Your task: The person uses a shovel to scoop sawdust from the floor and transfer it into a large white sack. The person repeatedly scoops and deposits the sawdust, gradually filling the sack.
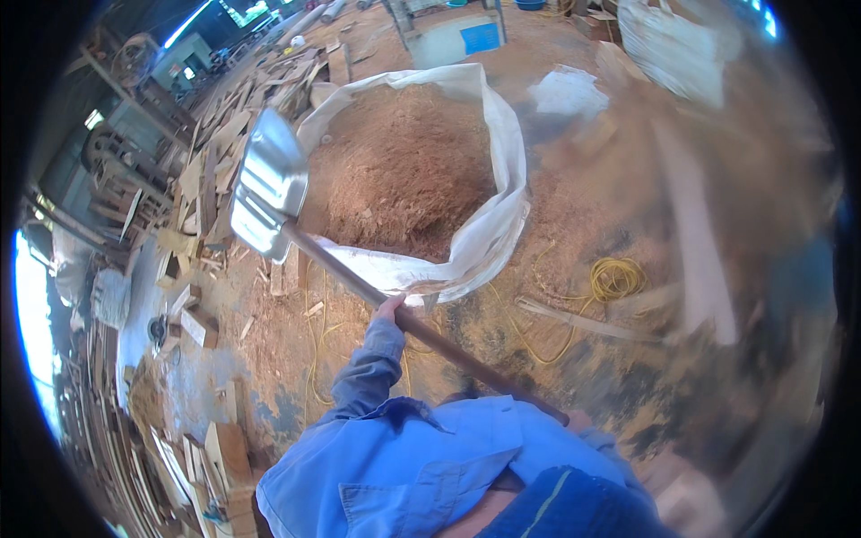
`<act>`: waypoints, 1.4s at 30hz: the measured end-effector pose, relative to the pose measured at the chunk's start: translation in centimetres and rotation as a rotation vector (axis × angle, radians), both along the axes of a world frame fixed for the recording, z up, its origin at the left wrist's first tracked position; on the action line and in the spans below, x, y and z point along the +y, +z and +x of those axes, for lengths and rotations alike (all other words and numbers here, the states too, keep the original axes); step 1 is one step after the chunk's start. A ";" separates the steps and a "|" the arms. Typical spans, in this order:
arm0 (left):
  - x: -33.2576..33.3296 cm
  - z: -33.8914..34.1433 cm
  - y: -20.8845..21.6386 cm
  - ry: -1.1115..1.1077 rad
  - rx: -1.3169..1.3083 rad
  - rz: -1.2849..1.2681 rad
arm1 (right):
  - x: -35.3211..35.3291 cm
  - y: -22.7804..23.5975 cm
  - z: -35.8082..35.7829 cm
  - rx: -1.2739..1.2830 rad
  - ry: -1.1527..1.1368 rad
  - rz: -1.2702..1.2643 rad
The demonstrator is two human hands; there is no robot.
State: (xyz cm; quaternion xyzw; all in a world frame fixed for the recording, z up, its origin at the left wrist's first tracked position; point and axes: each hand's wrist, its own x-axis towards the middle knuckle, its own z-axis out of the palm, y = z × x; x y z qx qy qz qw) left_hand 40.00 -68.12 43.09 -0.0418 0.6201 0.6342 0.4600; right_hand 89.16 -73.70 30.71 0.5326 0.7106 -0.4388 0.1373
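A shovel point(275, 166) with a shiny metal blade and a long brown shaft slants across the front of me, blade up and to the left. My left hand point(392, 308) is wrapped round the middle of the shaft. Near its lower right end, my right hand point(578, 420) is closed on the shaft, partly hidden by my blue jacket. Beyond my left hand stands a large white woven sack point(508, 170), its mouth wide open, heaped with reddish-brown sawdust point(404, 170). The blade is at the sack's left rim; whether they touch I cannot tell. No sawdust load shows on the blade.
A coil of yellow cord point(617, 279) lies on the dusty floor at right, its loose strands trailing toward me. Wood offcuts point(199, 326) are strewn along the left. Another white sack point(673, 54) stands at the far right; the right side is blurred.
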 end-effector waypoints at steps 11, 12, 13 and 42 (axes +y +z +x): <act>-17.2 13.4 -13.0 0.404 -0.323 -0.226 | 15.4 3.0 11.8 -0.343 0.437 0.198; -18.8 15.0 -14.3 0.436 -0.349 -0.237 | 17.2 3.6 11.9 -0.374 0.492 0.258; -20.3 16.9 -15.4 0.463 -0.375 -0.235 | 19.1 4.3 11.8 -0.400 0.557 0.258; -64.8 59.6 -17.4 2.083 -0.466 0.830 | -31.0 32.1 -11.6 2.289 1.545 1.664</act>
